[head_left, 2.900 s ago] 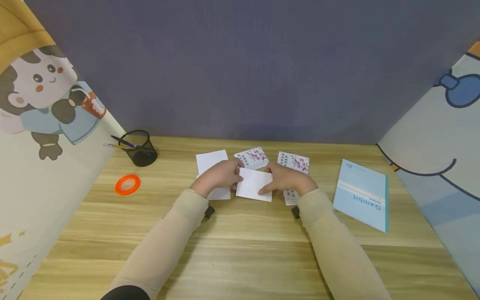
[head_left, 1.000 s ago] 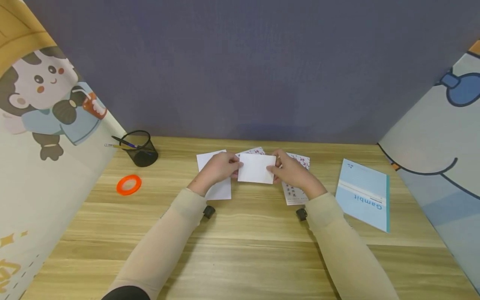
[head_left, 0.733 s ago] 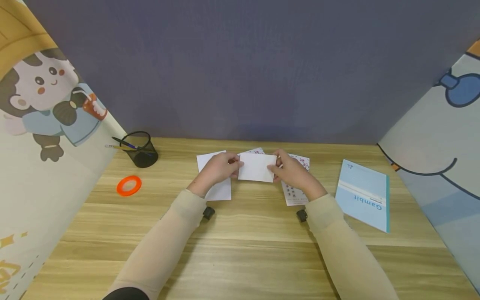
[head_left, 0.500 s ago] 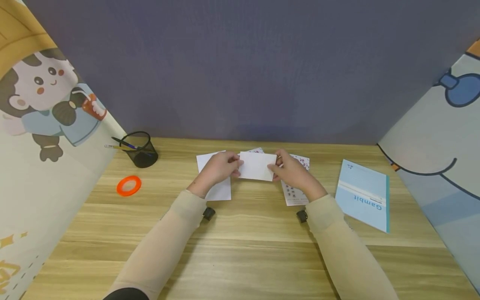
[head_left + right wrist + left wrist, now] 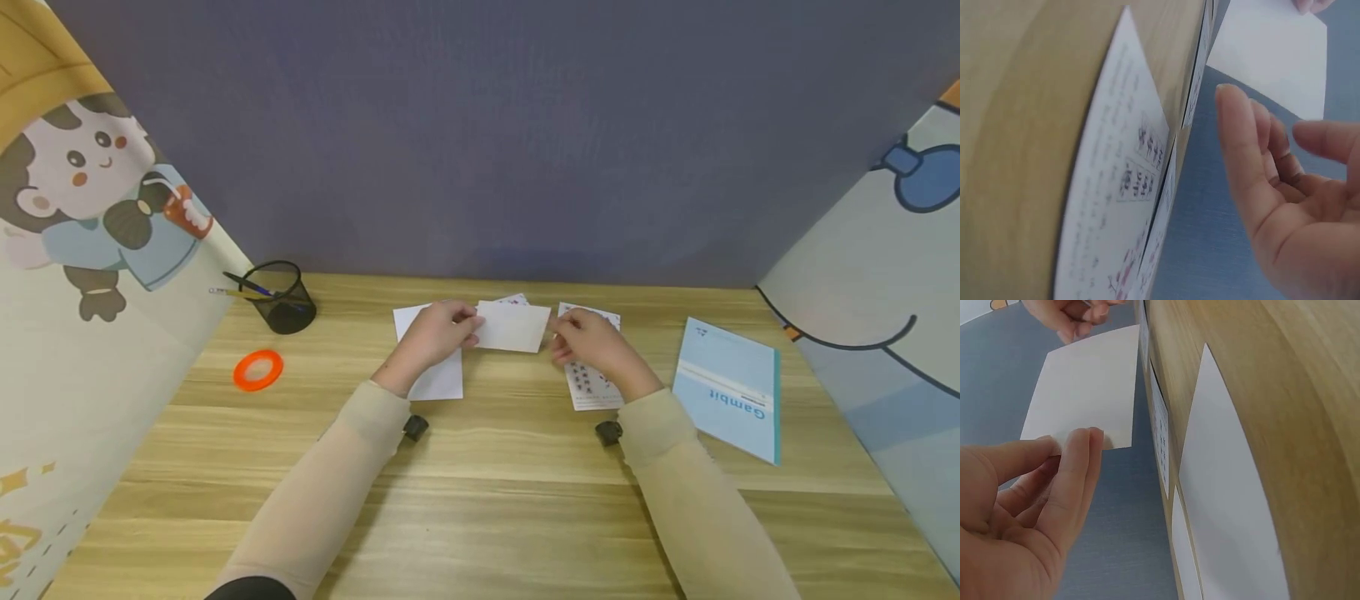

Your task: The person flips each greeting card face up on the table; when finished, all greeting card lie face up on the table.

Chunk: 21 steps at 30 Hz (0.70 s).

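My left hand (image 5: 438,335) pinches a blank white card (image 5: 514,326) by its left edge, thumb on the near face and fingers behind. The card is raised off the table, as the left wrist view shows. Just beyond its other edge is my right hand (image 5: 1291,206), fingers loosely bent and thumb apart, nothing between them. Under the left hand lie white cards (image 5: 444,382), plain side up. A card with pink blossom print (image 5: 516,300) peeks out behind the held one. Below the right hand are printed cards (image 5: 592,395) with dark characters, seen closely in the right wrist view.
At the right lies a pale blue notebook (image 5: 723,392) marked "Gambit". A black mesh pen cup (image 5: 291,310) with pens and an orange ring (image 5: 243,375) like a tape roll stand at the left. A dark wall (image 5: 480,150) closes off the wooden table's (image 5: 495,500) back.
Both hands raised the white card and tilted it up between them. Since half a second ago the right hand has let go and shifted slightly right, while the left keeps its pinch.
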### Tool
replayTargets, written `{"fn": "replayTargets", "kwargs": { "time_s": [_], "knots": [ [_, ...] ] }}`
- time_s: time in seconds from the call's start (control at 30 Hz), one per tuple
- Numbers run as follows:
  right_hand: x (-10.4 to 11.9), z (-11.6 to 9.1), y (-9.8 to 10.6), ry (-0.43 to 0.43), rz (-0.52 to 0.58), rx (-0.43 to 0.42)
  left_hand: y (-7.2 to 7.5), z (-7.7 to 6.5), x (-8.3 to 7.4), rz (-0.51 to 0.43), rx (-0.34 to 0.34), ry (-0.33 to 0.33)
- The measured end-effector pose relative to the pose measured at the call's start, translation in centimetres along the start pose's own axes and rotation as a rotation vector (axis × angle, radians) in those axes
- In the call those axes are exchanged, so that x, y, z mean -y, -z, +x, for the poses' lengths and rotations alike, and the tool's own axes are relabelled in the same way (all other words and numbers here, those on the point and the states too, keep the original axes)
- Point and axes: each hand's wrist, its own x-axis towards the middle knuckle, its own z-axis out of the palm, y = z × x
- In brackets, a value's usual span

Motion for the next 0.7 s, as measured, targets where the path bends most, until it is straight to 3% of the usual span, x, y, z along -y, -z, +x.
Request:
{"fn": "replayTargets", "kwargs": {
  "time_s": [0.4,0.7],
  "knots": [
    [-0.14,0.65,-0.42,-0.031,0.239,0.075,0.07,-0.29,0.14,-0.048,-0.025,-0.081],
    [-0.6,0.97,-0.28,-0.028,0.327,0.092,0.31,-0.59,0.18,-0.032,-0.006,-0.112]
  ]
}}
